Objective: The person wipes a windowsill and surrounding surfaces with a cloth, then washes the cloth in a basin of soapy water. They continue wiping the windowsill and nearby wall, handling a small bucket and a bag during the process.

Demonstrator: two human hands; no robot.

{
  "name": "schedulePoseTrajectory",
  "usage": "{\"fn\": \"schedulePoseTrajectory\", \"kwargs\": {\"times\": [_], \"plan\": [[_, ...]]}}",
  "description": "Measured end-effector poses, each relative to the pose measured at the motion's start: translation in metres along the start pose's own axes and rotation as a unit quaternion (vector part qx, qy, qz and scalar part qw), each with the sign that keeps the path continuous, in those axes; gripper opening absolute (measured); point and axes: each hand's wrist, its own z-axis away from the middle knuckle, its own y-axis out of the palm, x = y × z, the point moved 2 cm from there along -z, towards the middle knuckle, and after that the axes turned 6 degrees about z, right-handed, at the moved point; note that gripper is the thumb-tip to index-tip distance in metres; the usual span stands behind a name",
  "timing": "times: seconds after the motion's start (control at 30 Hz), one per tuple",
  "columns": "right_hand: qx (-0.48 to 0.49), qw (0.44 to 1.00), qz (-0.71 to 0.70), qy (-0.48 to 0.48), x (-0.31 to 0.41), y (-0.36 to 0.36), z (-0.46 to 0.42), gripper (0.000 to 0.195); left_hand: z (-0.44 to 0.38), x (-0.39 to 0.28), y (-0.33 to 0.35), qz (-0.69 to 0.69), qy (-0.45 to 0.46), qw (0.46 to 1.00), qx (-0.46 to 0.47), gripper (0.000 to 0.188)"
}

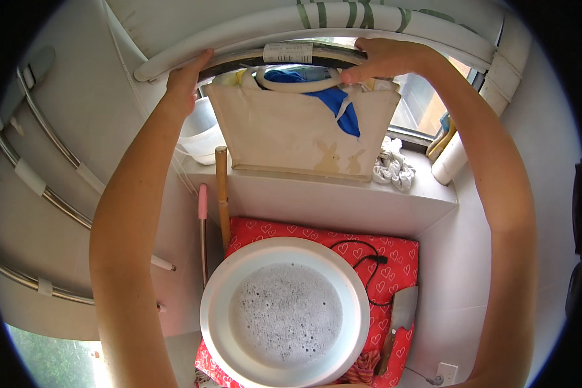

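Observation:
My left hand [186, 85] and my right hand [376, 60] grip the two ends of a long dark, curved-looking object [245, 57] with a printed label on it. It is above the open top of a cream storage bag [291, 131] with rabbit prints, which stands on the window ledge. Blue cloth [337, 104] hangs out of the bag. My right fingertips are beside the bag's pale handle [296, 87]. Below, a white basin [213, 310] of foamy water [286, 315] stands on a red heart-patterned cover [397, 252].
A cleaver [404, 310] and a black cable [368, 286] lie right of the basin. A bamboo pole [222, 194] and a pink-handled rod [202, 203] lean at its left. A white bucket [203, 140] and a crumpled cloth [394, 165] flank the bag. Metal rails [63, 208] line the left wall.

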Motion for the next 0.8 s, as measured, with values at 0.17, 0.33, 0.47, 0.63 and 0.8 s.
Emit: {"fn": "schedulePoseTrajectory", "kwargs": {"times": [0.17, 0.33, 0.47, 0.63, 0.8], "plan": [[0.042, 0.999, 0.019, -0.003, 0.019, 0.011, -0.003, 0.135, -0.020, 0.014, -0.001, -0.012, 0.042, 0.998, -0.050, 0.093], [0.068, 0.996, 0.031, -0.046, 0.035, 0.019, -0.004, 0.134, -0.021, 0.008, -0.023, -0.065, 0.012, 0.998, 0.025, 0.073], [0.092, 0.994, -0.030, -0.052, 0.029, 0.024, 0.010, 0.126, 0.006, 0.002, -0.018, -0.077, -0.038, 0.996, -0.029, 0.054], [0.023, 0.995, -0.018, -0.093, 0.067, 0.030, 0.027, 0.081, 0.007, -0.018, -0.047, -0.205, 0.035, 0.977, 0.054, 0.038], [0.088, 0.996, 0.025, -0.024, 0.069, 0.022, 0.026, 0.060, 0.008, -0.044, -0.038, -0.242, 0.031, 0.962, 0.126, 0.046]]}}
